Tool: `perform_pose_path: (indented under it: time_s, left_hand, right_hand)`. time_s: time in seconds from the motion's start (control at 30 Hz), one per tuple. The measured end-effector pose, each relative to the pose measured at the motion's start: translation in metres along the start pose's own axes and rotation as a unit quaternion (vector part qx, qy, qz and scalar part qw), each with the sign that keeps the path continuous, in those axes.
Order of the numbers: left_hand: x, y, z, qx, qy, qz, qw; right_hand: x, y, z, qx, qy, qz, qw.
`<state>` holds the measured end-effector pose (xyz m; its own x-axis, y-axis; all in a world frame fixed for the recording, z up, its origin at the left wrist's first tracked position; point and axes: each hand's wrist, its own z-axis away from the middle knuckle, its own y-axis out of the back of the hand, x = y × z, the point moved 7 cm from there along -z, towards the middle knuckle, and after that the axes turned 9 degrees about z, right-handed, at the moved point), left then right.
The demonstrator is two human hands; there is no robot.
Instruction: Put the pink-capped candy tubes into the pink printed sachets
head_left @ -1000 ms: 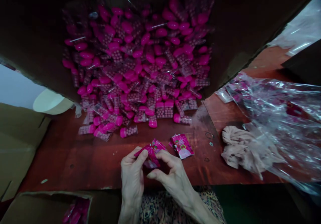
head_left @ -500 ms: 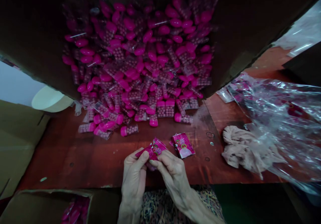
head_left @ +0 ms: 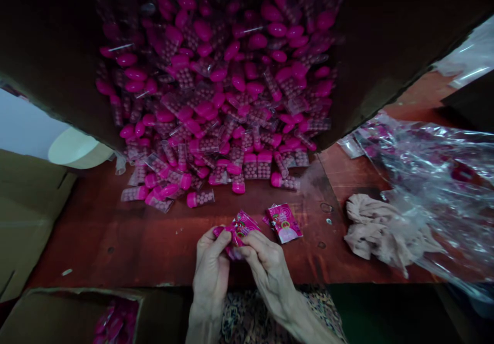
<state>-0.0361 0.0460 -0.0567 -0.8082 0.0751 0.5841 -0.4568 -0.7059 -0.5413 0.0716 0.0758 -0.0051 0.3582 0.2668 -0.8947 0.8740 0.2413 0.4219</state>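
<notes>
Both hands meet over the front of the reddish wooden table [head_left: 154, 246]. My left hand [head_left: 211, 259] is closed, its thumb and fingers pinching the left side of a pink printed packet [head_left: 242, 224]. On the packet's right side, my right hand [head_left: 266, 259] grips with bent fingers. A pink rounded end shows at the left fingertips; whether it is a bottle cap cannot be made out. Just right of the hands lies a small stack of similar pink packets [head_left: 284, 223]. Beyond them spreads a heap of clear candy bottles [head_left: 257, 165] with pink caps and small balls inside.
A large dark box [head_left: 370, 40] surrounds the heap. To the right are a crumpled cloth [head_left: 380, 225] and clear plastic wrap [head_left: 443, 179]. A pale bowl [head_left: 77, 151] stands left, near cardboard [head_left: 27, 215]. Below, an open carton [head_left: 57, 315] holds pink items.
My left hand has shifted slightly right and its grip on the packet has changed, with a rounded pink end now showing at its fingertips. The camera view has moved a little.
</notes>
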Motion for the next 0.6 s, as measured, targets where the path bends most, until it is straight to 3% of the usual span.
perform_pose_path:
  time_s: [0.2, 0.47, 0.6]
  left_hand:
    - [0.012, 0.000, -0.003, -0.005, -0.048, -0.029, 0.998]
    - [0.025, -0.001, -0.001, -0.051, -0.086, -0.094, 0.991]
    - [0.028, 0.008, -0.002, 0.011, -0.111, -0.060, 0.992]
  right_hand:
    - [0.009, -0.007, 0.000, -0.016, -0.111, -0.038, 0.993]
    - [0.009, -0.001, -0.004, -0.002, -0.018, 0.065, 0.998]
    - [0.003, -0.003, -0.006, 0.009, -0.017, 0.056, 0.998]
